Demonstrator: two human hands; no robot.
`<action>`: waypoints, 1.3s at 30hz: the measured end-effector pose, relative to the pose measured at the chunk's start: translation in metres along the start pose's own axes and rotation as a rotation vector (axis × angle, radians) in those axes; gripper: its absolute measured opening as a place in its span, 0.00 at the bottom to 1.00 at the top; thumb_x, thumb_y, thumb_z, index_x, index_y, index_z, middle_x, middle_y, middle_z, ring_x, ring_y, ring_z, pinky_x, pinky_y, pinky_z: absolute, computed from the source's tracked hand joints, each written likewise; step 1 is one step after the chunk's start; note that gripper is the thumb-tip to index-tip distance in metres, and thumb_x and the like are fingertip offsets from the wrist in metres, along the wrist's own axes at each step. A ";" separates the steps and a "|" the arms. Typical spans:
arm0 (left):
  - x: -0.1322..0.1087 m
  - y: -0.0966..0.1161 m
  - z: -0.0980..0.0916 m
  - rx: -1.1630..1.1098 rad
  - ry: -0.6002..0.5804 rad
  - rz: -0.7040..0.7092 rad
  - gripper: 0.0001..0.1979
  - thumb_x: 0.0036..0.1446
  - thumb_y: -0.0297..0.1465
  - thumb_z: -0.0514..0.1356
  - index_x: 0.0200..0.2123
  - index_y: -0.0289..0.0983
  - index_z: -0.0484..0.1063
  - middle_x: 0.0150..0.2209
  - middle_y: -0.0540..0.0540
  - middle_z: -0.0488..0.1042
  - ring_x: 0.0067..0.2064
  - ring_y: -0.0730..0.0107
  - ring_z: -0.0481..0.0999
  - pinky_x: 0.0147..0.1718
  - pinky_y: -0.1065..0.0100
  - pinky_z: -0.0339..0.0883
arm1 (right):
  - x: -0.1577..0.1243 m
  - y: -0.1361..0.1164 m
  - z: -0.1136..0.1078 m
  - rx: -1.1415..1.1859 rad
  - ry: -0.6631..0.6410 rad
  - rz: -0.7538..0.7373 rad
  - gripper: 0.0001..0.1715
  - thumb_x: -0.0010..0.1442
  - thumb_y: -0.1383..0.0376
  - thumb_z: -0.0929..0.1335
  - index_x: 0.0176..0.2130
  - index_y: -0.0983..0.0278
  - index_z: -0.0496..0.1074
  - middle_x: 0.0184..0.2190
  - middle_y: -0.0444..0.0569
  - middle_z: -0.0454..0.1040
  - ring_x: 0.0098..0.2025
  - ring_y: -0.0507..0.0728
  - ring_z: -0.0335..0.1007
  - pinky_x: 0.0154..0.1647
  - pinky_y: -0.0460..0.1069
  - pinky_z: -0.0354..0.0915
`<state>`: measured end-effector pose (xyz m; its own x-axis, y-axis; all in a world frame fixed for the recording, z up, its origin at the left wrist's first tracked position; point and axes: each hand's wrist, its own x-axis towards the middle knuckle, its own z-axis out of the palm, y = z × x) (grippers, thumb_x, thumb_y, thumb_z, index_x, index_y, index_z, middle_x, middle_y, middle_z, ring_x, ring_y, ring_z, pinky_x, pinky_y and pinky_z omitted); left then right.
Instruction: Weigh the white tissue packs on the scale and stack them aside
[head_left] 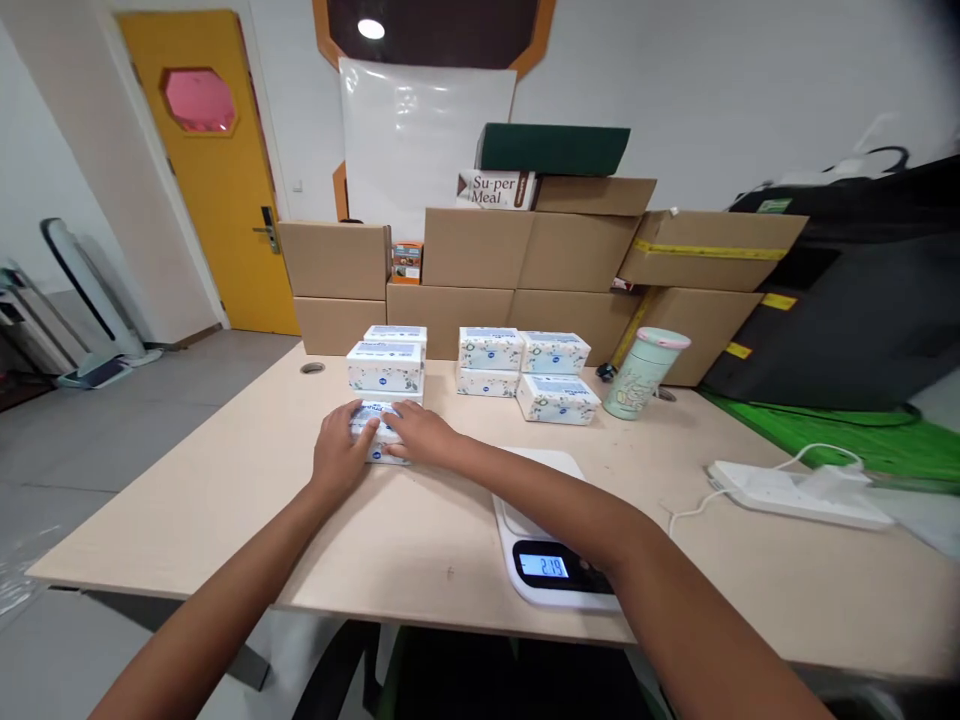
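My left hand (339, 447) and my right hand (426, 436) grip a white tissue pack (384, 432) with a floral print from its two sides. It is the nearest in the left group, and my fingers cover much of it. It seems to rest on another pack, whose lower front shows beneath. Just behind stands a stack with a similar tissue pack (384, 372) on top. To the right, several more packs, among them a front tissue pack (558, 400), form a second group. Under my right forearm lies a white digital scale (525, 580) with a lit display, partly hidden.
Cardboard boxes (480, 245) line the table's far edge. A pale green tumbler (637, 385) with a pink lid stands right of the packs. Farther right lies a white power strip (795, 495) with its cord. A cable hole (312, 368) sits at the table's back left.
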<state>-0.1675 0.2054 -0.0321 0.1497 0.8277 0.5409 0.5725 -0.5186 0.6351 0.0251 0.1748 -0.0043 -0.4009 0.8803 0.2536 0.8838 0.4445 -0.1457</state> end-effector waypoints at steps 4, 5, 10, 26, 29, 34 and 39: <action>0.010 0.000 0.016 0.132 -0.048 0.206 0.27 0.69 0.51 0.56 0.59 0.39 0.77 0.61 0.31 0.82 0.67 0.36 0.76 0.69 0.37 0.69 | -0.004 0.024 -0.019 -0.096 -0.017 -0.063 0.25 0.72 0.51 0.74 0.59 0.64 0.76 0.62 0.65 0.79 0.65 0.73 0.74 0.62 0.65 0.73; 0.012 -0.002 0.018 0.153 -0.054 0.259 0.27 0.69 0.50 0.55 0.59 0.39 0.77 0.61 0.31 0.82 0.67 0.36 0.76 0.69 0.37 0.68 | -0.010 0.038 -0.030 -0.112 -0.030 -0.093 0.21 0.74 0.51 0.71 0.55 0.64 0.78 0.57 0.63 0.81 0.60 0.71 0.77 0.60 0.63 0.72; 0.017 -0.016 0.022 0.192 -0.006 0.476 0.27 0.68 0.52 0.60 0.62 0.46 0.74 0.63 0.36 0.82 0.69 0.38 0.78 0.72 0.36 0.64 | -0.077 0.145 -0.086 -0.239 0.123 0.153 0.30 0.79 0.53 0.57 0.41 0.63 0.80 0.42 0.63 0.84 0.48 0.68 0.79 0.56 0.62 0.69; -0.022 0.005 0.017 -0.035 -0.063 0.828 0.29 0.49 0.67 0.69 0.44 0.55 0.74 0.42 0.48 0.80 0.57 0.40 0.81 0.67 0.24 0.70 | -0.242 0.225 -0.092 -0.346 -0.145 0.635 0.50 0.61 0.61 0.71 0.78 0.65 0.62 0.75 0.68 0.67 0.74 0.82 0.61 0.71 0.74 0.60; -0.045 0.053 0.047 -0.142 -0.253 0.904 0.25 0.55 0.65 0.66 0.48 0.58 0.76 0.47 0.48 0.81 0.58 0.41 0.83 0.66 0.27 0.72 | -0.279 0.206 -0.105 -0.375 -0.203 0.618 0.52 0.59 0.60 0.73 0.78 0.64 0.63 0.71 0.70 0.70 0.70 0.83 0.65 0.68 0.72 0.64; -0.053 0.118 0.094 -0.289 -0.334 0.760 0.34 0.66 0.63 0.59 0.65 0.49 0.71 0.72 0.34 0.69 0.73 0.37 0.71 0.70 0.32 0.69 | -0.301 0.207 -0.125 -0.314 -0.249 0.671 0.55 0.56 0.45 0.78 0.75 0.58 0.68 0.71 0.67 0.70 0.72 0.84 0.62 0.72 0.75 0.59; -0.043 0.095 0.096 -0.267 -0.260 0.597 0.39 0.71 0.63 0.53 0.73 0.44 0.63 0.79 0.31 0.57 0.81 0.39 0.58 0.74 0.37 0.65 | -0.293 0.221 -0.114 -0.026 -0.128 0.822 0.70 0.52 0.47 0.81 0.80 0.66 0.55 0.77 0.71 0.63 0.76 0.81 0.62 0.75 0.71 0.62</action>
<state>-0.0426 0.1409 -0.0484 0.5836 0.3919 0.7112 0.1201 -0.9078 0.4018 0.3652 -0.0040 -0.0019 0.3514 0.9356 -0.0349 0.9116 -0.3505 -0.2147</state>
